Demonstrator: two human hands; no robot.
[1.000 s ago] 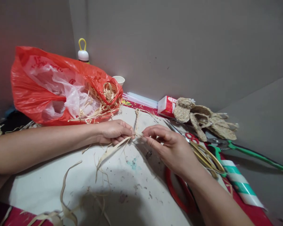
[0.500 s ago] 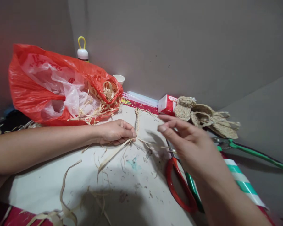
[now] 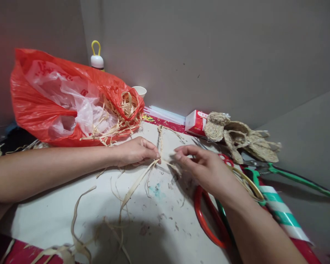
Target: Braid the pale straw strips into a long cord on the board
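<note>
1. Grey wall (image 3: 209,44) behind; white, stained board (image 3: 52,209) as work surface, red cloth (image 3: 22,253) showing at its near-left corner.
2. Braid (image 3: 160,137) lies mid-board, running from near the far edge down to the left hand (image 3: 139,151).
3. Left hand: thumb and fingers together, clamped on the braid's lower end. Forearm comes in low from the left.
4. Strands (image 3: 134,187) fan out below the pinch: a wide flat one toward the near left, thinner ones toward the right hand (image 3: 205,165).
5. Right hand: just right of the strand ends, slightly blurred. Fingers curled, thumb and index tips close together; can't tell if they grip a strand.
6. Loose strip (image 3: 74,220) curls on the board, near left.
7. Far left: red bag (image 3: 44,113), raffia spilling from its mouth. Bottle (image 3: 97,61) and cup (image 3: 140,91) behind it.
8. Far edge, left to right: sticks (image 3: 166,115), box (image 3: 196,123), woven pieces (image 3: 217,132).
9. Right side: shears (image 3: 200,213) with a red handle, partly under the right forearm; gold scissors (image 3: 251,183), green-handled pliers (image 3: 297,179), striped roll (image 3: 284,212).
</note>
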